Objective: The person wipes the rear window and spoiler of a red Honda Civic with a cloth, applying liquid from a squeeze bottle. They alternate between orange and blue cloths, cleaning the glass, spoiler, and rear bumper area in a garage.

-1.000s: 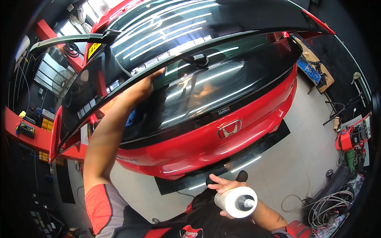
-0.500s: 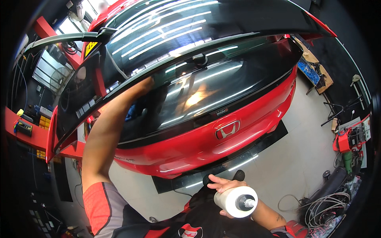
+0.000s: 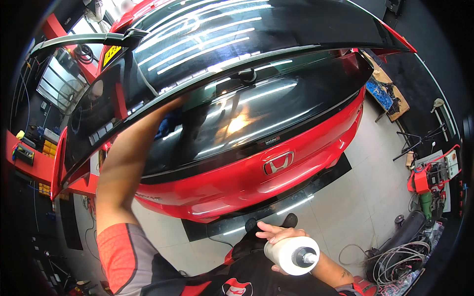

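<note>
Right hand (image 3: 284, 233) is curled round the white bottle (image 3: 285, 252); probably light, squeezy plastic, so grab mid-body. Left hand (image 3: 174, 105) is mostly hidden, can't tell its grip.

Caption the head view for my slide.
Left forearm reaching under a dark glossy panel at a red car; right hand holding a white bottle.

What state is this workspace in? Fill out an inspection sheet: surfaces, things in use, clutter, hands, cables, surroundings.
Surfaces: pale tiled floor; glossy rear window on a red car, reflecting lights.
Things in use: white bottle, dark cap and nozzle toward the camera.
Clutter: dark cylinder and red machine, right.
Hands: left hand mostly hidden behind overhanging dark panel, grip unclear; right hand has its fingers around the bottle.
Cables: grey coil, lower right.
Surroundings: red beam and fan, left.
</note>
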